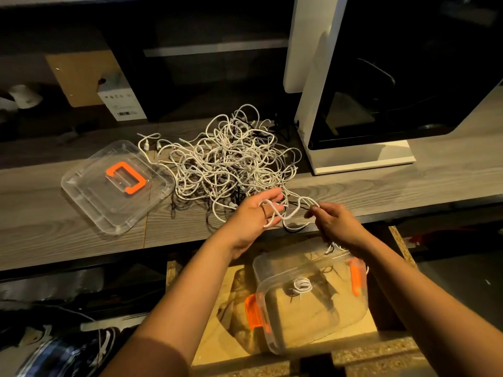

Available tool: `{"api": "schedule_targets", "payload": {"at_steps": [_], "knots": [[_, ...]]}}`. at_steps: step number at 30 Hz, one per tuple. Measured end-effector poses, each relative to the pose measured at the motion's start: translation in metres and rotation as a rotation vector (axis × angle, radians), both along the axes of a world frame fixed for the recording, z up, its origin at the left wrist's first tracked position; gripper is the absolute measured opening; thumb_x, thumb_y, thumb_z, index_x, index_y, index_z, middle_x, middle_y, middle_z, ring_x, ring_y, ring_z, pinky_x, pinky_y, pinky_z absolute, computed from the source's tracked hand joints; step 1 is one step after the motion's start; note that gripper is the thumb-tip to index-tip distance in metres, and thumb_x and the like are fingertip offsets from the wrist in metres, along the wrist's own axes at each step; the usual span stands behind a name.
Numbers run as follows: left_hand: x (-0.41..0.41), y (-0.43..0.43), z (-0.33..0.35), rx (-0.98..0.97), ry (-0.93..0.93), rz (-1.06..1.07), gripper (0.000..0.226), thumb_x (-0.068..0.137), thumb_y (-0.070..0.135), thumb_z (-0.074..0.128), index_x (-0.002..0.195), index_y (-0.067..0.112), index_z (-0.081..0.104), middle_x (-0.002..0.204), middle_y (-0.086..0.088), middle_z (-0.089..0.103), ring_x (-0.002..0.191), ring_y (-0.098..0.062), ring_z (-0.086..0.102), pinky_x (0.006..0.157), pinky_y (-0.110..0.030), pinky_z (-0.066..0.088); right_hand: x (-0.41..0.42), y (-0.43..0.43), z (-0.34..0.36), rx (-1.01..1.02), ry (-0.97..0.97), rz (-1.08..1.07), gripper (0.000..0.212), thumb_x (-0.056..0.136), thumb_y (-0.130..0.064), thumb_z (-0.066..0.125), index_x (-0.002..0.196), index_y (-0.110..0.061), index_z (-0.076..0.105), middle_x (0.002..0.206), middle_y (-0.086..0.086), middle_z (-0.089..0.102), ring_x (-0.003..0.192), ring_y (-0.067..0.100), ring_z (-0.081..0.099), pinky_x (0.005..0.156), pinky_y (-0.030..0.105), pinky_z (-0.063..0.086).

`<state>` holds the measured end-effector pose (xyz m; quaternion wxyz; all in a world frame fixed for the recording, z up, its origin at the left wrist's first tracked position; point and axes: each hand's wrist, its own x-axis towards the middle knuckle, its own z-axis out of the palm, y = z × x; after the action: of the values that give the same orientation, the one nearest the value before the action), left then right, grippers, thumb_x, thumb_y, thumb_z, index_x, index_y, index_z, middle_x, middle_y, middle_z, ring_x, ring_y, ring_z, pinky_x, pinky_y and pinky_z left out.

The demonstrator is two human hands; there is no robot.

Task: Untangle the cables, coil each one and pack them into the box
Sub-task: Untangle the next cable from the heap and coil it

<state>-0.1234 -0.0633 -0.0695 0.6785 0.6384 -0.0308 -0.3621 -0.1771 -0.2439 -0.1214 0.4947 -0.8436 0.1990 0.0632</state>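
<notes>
Stretching left-to-right between the hands: white cable (289, 216), gripped by left hand (255, 217), pinched by right hand (336, 225).

Cable tangle (231, 159) sits on worktop (408, 183), just behind left fingers (272, 198) & right fingers (313, 210). One strand (292, 215) spans btwn both. Lid (117, 186) lies on worktop well left of left fingers, beside tangle. Box (272, 270) sits below worktop edge, in front of & under right fingers, w/ a coil (300, 285) inside. Machine (313, 77) stands behind-right of right fingers. Carton (81, 77) is far back-left.
</notes>
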Motion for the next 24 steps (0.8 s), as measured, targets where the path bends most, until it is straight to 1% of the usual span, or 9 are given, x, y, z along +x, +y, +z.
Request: {"api": "schedule_targets", "payload": {"at_steps": [3,6,10,14,17,19,21,22,24], "knots": [[-0.002,0.001,-0.003,0.035,-0.046,-0.004,0.044,0.096,0.001,0.042,0.139,0.012,0.041,0.142,-0.005,0.041,0.118,-0.015,0.049,0.095,-0.026,0.043,0.005,0.000,0.006,-0.219,-0.156,-0.014,0.024,0.099,-0.020,0.044,0.093,-0.013,0.067,0.062,-0.009,0.050,0.057,0.008,0.046,0.061,0.032,0.038],[-0.004,0.001,-0.007,0.040,-0.056,-0.041,0.043,0.097,0.001,0.042,0.138,0.014,0.043,0.144,-0.005,0.042,0.124,-0.011,0.045,0.103,-0.025,0.037,0.012,0.002,0.011,-0.368,-0.175,-0.009,0.027,0.100,-0.019,0.042,0.097,-0.006,0.066,0.073,0.004,0.057,0.064,0.017,0.047,0.061,0.031,0.033],[-0.006,0.004,-0.003,-0.098,0.009,-0.081,0.042,0.095,-0.004,0.039,0.127,0.020,0.051,0.143,-0.007,0.044,0.132,-0.014,0.038,0.115,-0.035,0.024,0.018,-0.010,0.000,-0.333,0.010,-0.051,0.033,0.100,-0.018,0.040,0.092,0.000,0.066,0.079,0.012,0.059,0.073,0.024,0.052,0.065,0.030,0.035],[-0.001,0.008,0.006,-0.379,0.087,-0.011,0.037,0.095,0.003,0.034,0.122,0.014,0.056,0.134,0.002,0.053,0.125,-0.004,0.046,0.108,-0.026,0.030,0.015,-0.015,-0.008,-0.370,0.168,-0.029,0.036,0.101,-0.022,0.038,0.096,0.002,0.065,0.083,0.018,0.062,0.073,0.028,0.055,0.065,0.034,0.041],[0.000,0.001,0.014,-0.539,0.092,0.160,0.029,0.096,0.012,0.032,0.108,0.013,0.059,0.119,0.000,0.065,0.120,-0.008,0.053,0.107,-0.029,0.031,0.015,-0.003,-0.001,-0.438,0.273,0.154,0.033,0.101,-0.025,0.039,0.098,-0.003,0.064,0.095,0.016,0.064,0.085,0.029,0.060,0.075,0.040,0.049],[0.005,-0.004,0.020,-0.602,0.099,0.356,0.025,0.099,0.016,0.031,0.095,0.012,0.056,0.096,-0.003,0.069,0.100,-0.013,0.064,0.099,-0.033,0.041,0.014,0.009,0.007,-0.441,0.335,0.334,0.029,0.101,-0.028,0.038,0.093,-0.010,0.059,0.090,0.009,0.061,0.076,0.019,0.057,0.066,0.031,0.046],[0.013,-0.007,0.025,-0.483,-0.008,0.523,0.023,0.101,0.020,0.032,0.089,0.014,0.051,0.073,0.000,0.056,0.066,-0.008,0.057,0.074,-0.026,0.045,0.010,0.022,0.017,-0.468,0.339,0.495,0.026,0.101,-0.029,0.038,0.093,-0.014,0.057,0.088,0.008,0.059,0.069,0.014,0.049,0.059,0.027,0.038],[0.018,-0.008,0.024,-0.320,-0.146,0.554,0.021,0.101,0.023,0.033,0.088,0.014,0.048,0.070,0.003,0.047,0.058,-0.003,0.047,0.063,-0.022,0.040,0.008,0.028,0.021,-0.500,0.320,0.560,0.028,0.101,-0.030,0.038,0.095,-0.012,0.058,0.094,0.011,0.060,0.073,0.015,0.048,0.062,0.029,0.036],[0.029,-0.010,0.017,0.087,-0.505,0.474,0.016,0.101,0.024,0.035,0.090,0.014,0.043,0.074,0.005,0.042,0.059,0.000,0.043,0.058,-0.021,0.037,0.006,0.041,0.028,-0.532,0.272,0.642,0.027,0.101,-0.028,0.039,0.093,-0.010,0.058,0.101,0.015,0.062,0.081,0.020,0.050,0.068,0.028,0.034]]}}
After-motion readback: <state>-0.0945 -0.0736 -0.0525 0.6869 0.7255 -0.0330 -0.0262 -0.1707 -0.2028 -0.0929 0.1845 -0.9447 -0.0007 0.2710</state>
